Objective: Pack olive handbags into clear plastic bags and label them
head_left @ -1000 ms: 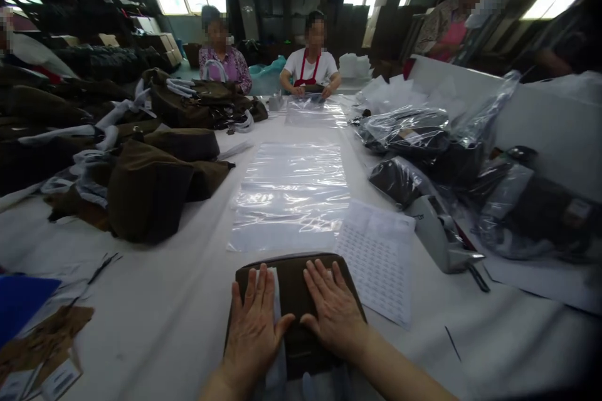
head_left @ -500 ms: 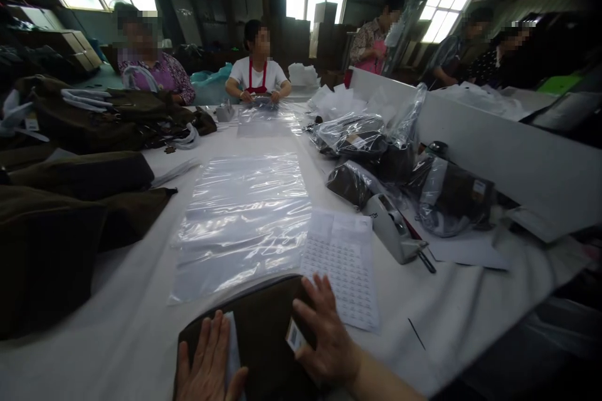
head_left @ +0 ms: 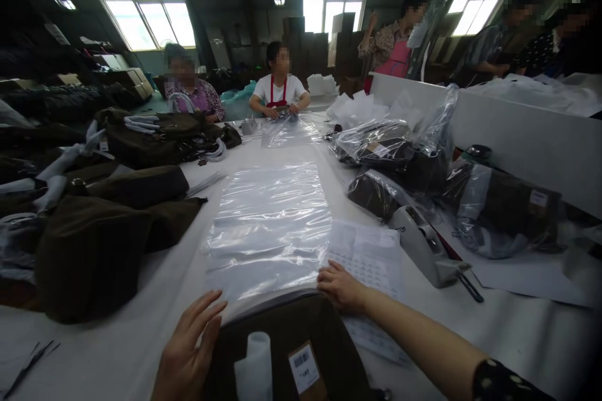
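Note:
A dark olive bag [head_left: 286, 319] lies at the bottom centre, with a barcode tag [head_left: 305, 368] and a rolled white wrap [head_left: 258, 366] on its upper face. Beside the bag's left edge is my left hand [head_left: 190, 341], fingers apart and raised, holding nothing. My right hand [head_left: 341, 287] rests at the bag's top right corner, by the edge of the clear plastic bags [head_left: 273, 225]; its fingers are curled and what lies under them is hidden. A printed label sheet [head_left: 371, 263] is partly under my right forearm.
Olive bags [head_left: 94, 250] are piled at left. Plastic-wrapped bags [head_left: 508, 207] and a tape dispenser [head_left: 426, 247] lie at right, before a white partition [head_left: 531, 128]. Across the white table, a person in a red apron [head_left: 279, 91] handles a bag; other people are behind.
The view has turned left. My left hand has lifted off the bag's face to its left side. My right hand has left the tag area for the top right corner.

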Action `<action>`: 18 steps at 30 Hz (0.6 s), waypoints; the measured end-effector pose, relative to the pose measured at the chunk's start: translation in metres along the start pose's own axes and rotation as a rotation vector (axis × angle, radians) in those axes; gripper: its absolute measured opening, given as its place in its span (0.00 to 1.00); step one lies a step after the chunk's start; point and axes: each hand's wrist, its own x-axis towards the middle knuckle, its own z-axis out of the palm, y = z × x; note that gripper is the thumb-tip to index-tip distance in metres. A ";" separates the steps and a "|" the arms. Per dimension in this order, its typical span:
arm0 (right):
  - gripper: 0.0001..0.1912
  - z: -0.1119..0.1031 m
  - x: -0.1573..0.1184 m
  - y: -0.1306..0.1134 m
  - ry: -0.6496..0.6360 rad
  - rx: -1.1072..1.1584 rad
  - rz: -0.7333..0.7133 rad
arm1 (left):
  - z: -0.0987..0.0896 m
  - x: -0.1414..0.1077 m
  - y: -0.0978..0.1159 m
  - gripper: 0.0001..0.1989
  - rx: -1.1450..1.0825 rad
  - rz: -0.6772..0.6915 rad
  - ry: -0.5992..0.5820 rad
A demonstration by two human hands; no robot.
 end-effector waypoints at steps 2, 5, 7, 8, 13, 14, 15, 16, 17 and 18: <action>0.11 -0.012 -0.019 0.005 -0.062 0.008 -0.098 | 0.009 0.027 -0.011 0.14 -0.005 -0.025 -0.123; 0.14 -0.035 -0.045 0.008 -0.171 0.022 -0.226 | 0.037 0.062 -0.024 0.16 0.016 -0.043 -0.396; 0.16 -0.046 -0.057 0.007 -0.239 0.046 -0.268 | 0.057 0.080 -0.033 0.14 0.059 -0.036 -0.537; 0.16 -0.049 -0.061 0.005 -0.273 0.065 -0.278 | 0.067 0.086 -0.038 0.13 0.082 -0.033 -0.582; 0.13 -0.051 -0.064 -0.002 -0.346 0.183 -0.268 | 0.098 0.100 -0.068 0.07 0.130 -0.064 -0.684; 0.13 -0.051 -0.057 -0.002 -0.273 0.177 -0.229 | 0.102 0.100 -0.073 0.07 0.125 -0.071 -0.697; 0.14 -0.050 -0.047 -0.003 -0.167 0.159 -0.165 | 0.105 0.101 -0.076 0.07 0.118 -0.076 -0.710; 0.15 -0.048 -0.033 -0.003 -0.052 0.137 -0.090 | 0.108 0.102 -0.079 0.07 0.111 -0.079 -0.723; 0.16 -0.045 -0.017 -0.003 0.043 0.116 -0.016 | 0.110 0.104 -0.080 0.08 0.106 -0.080 -0.738; 0.17 -0.041 0.002 -0.003 0.094 0.097 0.040 | 0.111 0.107 -0.081 0.09 0.105 -0.081 -0.754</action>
